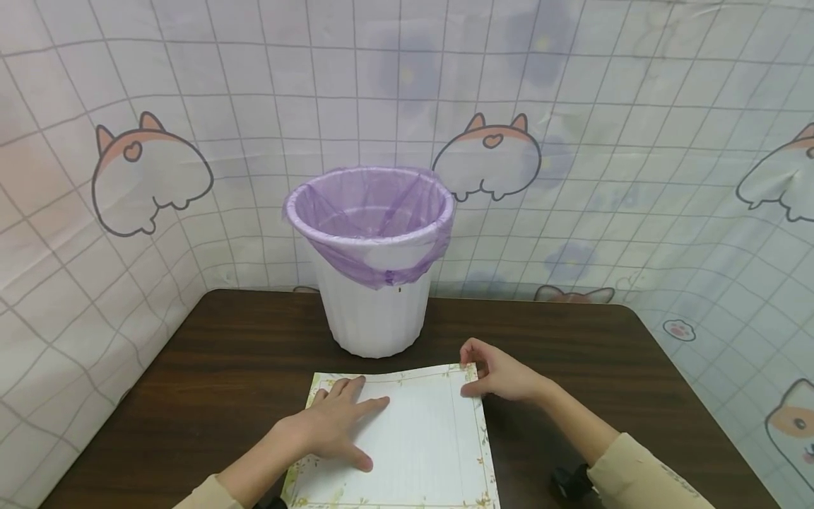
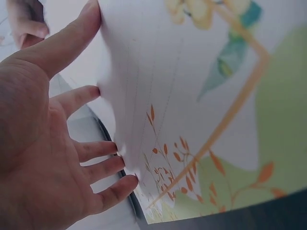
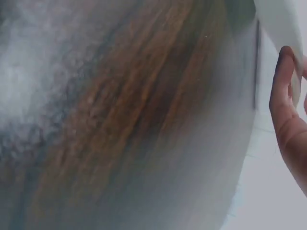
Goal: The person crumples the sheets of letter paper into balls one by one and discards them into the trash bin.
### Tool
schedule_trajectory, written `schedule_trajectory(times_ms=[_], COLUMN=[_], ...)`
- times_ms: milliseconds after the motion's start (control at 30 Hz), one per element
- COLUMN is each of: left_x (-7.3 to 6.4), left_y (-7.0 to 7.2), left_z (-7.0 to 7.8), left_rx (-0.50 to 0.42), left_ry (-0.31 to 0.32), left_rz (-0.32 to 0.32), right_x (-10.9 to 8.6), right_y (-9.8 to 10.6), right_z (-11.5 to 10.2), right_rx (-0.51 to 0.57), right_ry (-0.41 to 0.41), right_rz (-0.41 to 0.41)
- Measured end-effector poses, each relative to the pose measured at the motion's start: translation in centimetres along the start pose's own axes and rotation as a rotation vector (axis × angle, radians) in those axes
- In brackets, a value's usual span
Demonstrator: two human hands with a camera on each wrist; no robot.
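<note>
A white sheet of lined letter paper point(image 1: 422, 442) with a floral border lies at the near edge of the brown table. My left hand point(image 1: 331, 424) presses on its left half, fingers spread and fairly straight. In the left wrist view, the fingertips of the left hand point(image 2: 43, 134) touch the paper's face point(image 2: 129, 96), where orange sprigs show. At the far right corner, my right hand point(image 1: 502, 372) pinches the paper, which is slightly lifted along its far edge. The right wrist view shows only part of the right hand point(image 3: 288, 115) at its right side.
Behind the paper stands a white wastebasket point(image 1: 375, 311) lined with a purple plastic bag point(image 1: 375, 265). The dark wood-grain table point(image 1: 242, 367) has rounded far corners. A gridded cloth point(image 1: 254, 141) with cartoon animals hangs around the back and sides.
</note>
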State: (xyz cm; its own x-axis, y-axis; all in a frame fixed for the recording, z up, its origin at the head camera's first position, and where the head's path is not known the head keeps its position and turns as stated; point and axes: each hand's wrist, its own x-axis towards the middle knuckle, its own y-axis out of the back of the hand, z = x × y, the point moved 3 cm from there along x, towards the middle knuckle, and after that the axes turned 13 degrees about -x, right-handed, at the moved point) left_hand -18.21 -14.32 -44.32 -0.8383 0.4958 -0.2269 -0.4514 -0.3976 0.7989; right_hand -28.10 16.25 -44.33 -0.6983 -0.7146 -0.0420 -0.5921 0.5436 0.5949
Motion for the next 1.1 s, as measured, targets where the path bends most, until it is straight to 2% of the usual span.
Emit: schedule_trajectory(times_ms=[133,400,600,733,833,933,1033,1100], left_x=[-0.1,0.0,-0.4,-0.9,-1.2,-1.6,-2.0,-2.2], left_y=[0.0,0.0,0.2,0.5,0.8,1.2,1.7,2.0], left_z=[0.2,0.2,0.0,-1.0,-1.9,-2.9,-3.7,-4.1], left_rx=[0.006,0.024,0.02,0.001,-0.062,-0.175,-0.305,-0.392], left_ry=[-0.008,-0.007,-0.012,0.029,0.083,0.113,0.102,0.07], left_rz=[0.008,-0.01,-0.004,0.039,0.112,0.195,0.24,0.244], right_x=[-0.4,-1.6,-2.2,-2.5,-2.9,-3.2,-3.5,-3.6], right_y=[0.3,-0.4,-0.4,0.0,0.3,0.6,0.8,1.0], right_z=[-0.2,0.0,0.3,0.6,0.8,1.0,1.3,1.4], right_rx=[0.064,0.117,0.082,0.087,0.097,0.105,0.111,0.116], right_ry=[0.052,-0.033,-0.056,-0.064,-0.063,-0.054,-0.044,-0.038], right_rz=[0.014,-0.111,-0.054,-0.011,0.018,0.041,0.054,0.059])
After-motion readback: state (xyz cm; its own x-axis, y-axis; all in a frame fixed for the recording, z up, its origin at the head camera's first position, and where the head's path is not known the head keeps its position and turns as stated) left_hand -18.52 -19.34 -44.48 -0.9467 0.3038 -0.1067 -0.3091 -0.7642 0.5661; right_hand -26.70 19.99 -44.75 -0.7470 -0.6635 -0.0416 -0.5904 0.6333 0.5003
